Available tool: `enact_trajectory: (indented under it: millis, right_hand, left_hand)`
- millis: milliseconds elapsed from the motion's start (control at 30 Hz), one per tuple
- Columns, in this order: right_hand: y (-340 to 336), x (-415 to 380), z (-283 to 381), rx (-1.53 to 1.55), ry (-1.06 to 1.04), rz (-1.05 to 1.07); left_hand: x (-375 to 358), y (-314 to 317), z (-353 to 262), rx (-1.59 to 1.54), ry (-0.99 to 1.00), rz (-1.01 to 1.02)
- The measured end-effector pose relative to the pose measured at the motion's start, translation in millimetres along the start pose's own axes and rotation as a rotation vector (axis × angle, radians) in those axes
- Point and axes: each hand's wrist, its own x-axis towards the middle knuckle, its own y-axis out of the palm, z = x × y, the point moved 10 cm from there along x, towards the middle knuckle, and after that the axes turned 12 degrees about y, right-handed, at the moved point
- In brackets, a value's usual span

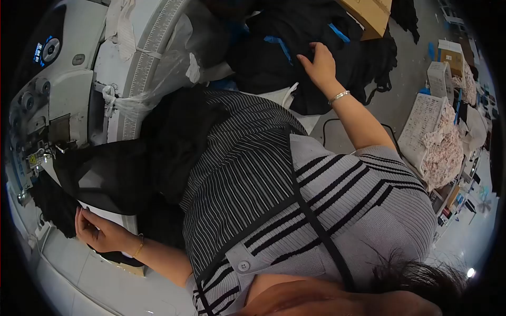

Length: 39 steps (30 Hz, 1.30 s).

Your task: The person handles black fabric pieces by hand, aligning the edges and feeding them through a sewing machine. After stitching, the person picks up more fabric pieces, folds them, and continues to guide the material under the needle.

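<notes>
At the lower left, my left hand [103, 231] has its fingers curled together at the edge of a black fabric piece [55, 205]. This fabric hangs beside the sewing machine head [45, 137]. More black fabric [113, 181], partly sheer, stretches from the needle area over my lap. My right hand [319, 66] rests over a heap of black garments [300, 37] at the top, thumb and forefinger apart; its other fingertips are partly hidden. Blue strips [279, 46] show on the heap.
A white machine table edge with a ruler scale [139, 79] runs beside my lap, with clear plastic [176, 58] tied to it. A cardboard box [371, 16] stands beyond the heap. To the right are papers [421, 121] and a pile of patterned pink fabric [445, 147].
</notes>
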Motion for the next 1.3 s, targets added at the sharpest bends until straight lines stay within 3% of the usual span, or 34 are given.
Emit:
enact_trajectory:
  millis: [33,133,267,333,400,467,567,600,667,733,767,800,833,900,967,1033,1100,1167,1200,1233,1267,1300]
  right_hand:
    - [13,4,-10,0.035,0.123,0.155]
    - [12,4,2,0.031,0.095,0.333]
    - [-5,0,19,0.131,-0.025,0.247]
    - [2,-11,28,0.167,0.158,0.544]
    - [-5,-16,37,0.060,0.075,0.524]
    - [-21,-12,46,0.021,-0.179,0.256]
    - [-52,4,37,0.242,-0.085,0.192]
    - [-76,-2,63,0.263,-0.311,0.081]
    - [-65,-27,103,0.338,-0.170,0.639]
    - [-80,-90,180,0.419,-0.539,0.920]
    - [-104,-115,215,0.534,-0.718,0.942]
    - [-125,-125,237,0.667,-0.750,1.100]
    - [-144,-115,245,0.664,-0.754,1.101]
    - [-175,-96,253,0.818,-0.657,1.224]
    - [-171,-91,234,0.644,-0.628,1.326]
    - [-163,-90,220,0.592,-0.672,1.327]
    - [-186,-80,227,0.659,-0.849,1.241]
    - [-219,-51,227,0.851,-0.620,1.339]
    - [-238,-46,234,0.949,-0.773,1.310]
    - [-255,-42,242,1.058,-0.938,1.279]
    - [-258,-30,243,1.264,-0.841,1.216]
    - [-260,-27,247,1.463,-0.724,1.163]
  left_hand:
    - [7,3,-20,0.011,0.085,0.014]
    - [14,12,-52,0.025,0.212,0.066]
    - [7,30,-78,-0.169,0.208,0.109]
    - [3,60,-110,-0.413,0.223,0.313]
    - [1,81,-147,-0.559,0.277,0.445]
    - [-3,98,-182,-0.699,0.351,0.557]
    - [-11,112,-208,-0.844,0.332,0.644]
    - [-14,117,-213,-0.888,0.334,0.685]
    - [-10,128,-242,-1.012,0.349,0.712]
    - [-14,136,-289,-1.218,0.357,0.781]
    - [-17,141,-311,-1.303,0.362,0.811]
    - [-36,149,-325,-1.393,0.385,0.984]
    - [-35,144,-320,-1.392,0.383,0.979]
    - [-54,142,-284,-1.398,0.065,1.299]
    - [-39,112,-235,-1.269,0.011,1.200]
    - [-27,66,-192,-1.421,-0.025,0.753]
    - [-26,22,-122,-1.410,-0.109,0.468]
    - [-18,-29,-82,-1.099,-0.230,0.211]
    - [-16,-36,-71,-1.148,-0.074,0.468]
    - [-17,-47,-87,-0.938,-0.001,0.510]
    - [-14,-51,-100,-0.718,0.057,0.555]
    - [-20,-34,-89,-0.687,-0.131,0.861]
